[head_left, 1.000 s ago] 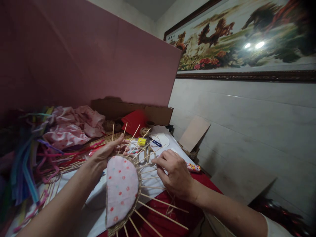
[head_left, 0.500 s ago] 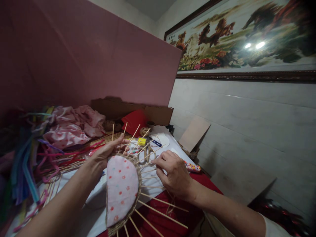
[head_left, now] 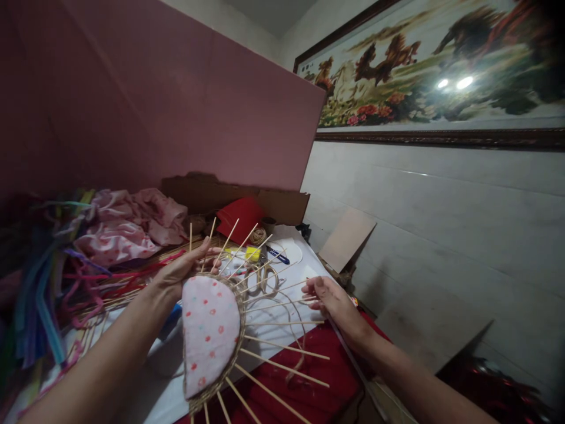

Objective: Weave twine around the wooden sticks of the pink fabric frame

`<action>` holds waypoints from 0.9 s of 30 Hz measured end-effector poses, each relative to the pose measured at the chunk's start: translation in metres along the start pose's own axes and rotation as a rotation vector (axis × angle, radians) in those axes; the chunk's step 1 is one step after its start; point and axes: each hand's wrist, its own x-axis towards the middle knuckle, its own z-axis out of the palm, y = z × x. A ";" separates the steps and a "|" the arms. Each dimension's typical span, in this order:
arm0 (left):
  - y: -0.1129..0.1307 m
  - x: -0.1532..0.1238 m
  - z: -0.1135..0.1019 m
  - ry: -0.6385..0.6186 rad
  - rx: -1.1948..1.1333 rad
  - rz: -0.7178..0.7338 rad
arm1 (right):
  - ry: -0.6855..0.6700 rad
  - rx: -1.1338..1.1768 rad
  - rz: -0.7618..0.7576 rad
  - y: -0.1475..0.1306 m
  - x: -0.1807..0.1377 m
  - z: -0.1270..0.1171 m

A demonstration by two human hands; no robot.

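Observation:
A half-round piece (head_left: 210, 338) covered in white cloth with red prints has a braided twine edge. Thin wooden sticks (head_left: 286, 346) fan out from that curved rim. My left hand (head_left: 194, 259) grips its upper end, fingers behind the sticks. At the right, beside the stick tips, my right hand (head_left: 331, 300) has its fingers curled together; what they hold, if anything, is hidden. A loose length of twine (head_left: 303, 338) loops across the sticks below it. Scissors (head_left: 263, 279) lie behind the sticks.
Pink cloth (head_left: 119, 235) and colourful pipe cleaners (head_left: 44, 312) are heaped at left. Farther back are a red sheet (head_left: 241, 218), a twine ball (head_left: 258, 236) and a blue cutter (head_left: 279, 255). White paper (head_left: 315, 259) lies over the red table cover (head_left: 329, 359).
My right hand has moved right and slightly down, away from the scissors and the rim. The half-round piece and my left hand have shifted a little left.

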 end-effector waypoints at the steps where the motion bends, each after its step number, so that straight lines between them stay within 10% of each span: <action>1: 0.000 -0.002 0.002 -0.001 0.000 0.001 | -0.071 0.117 0.095 0.002 0.000 -0.002; 8: 0.001 -0.013 0.013 -0.003 0.003 0.047 | -0.577 0.471 0.392 0.006 -0.006 -0.011; 19: 0.000 -0.011 0.010 0.016 -0.001 0.033 | -0.323 0.260 0.088 0.004 0.006 -0.029; 27: -0.003 -0.006 0.011 0.016 -0.061 -0.048 | -0.238 0.332 0.157 0.000 0.020 -0.022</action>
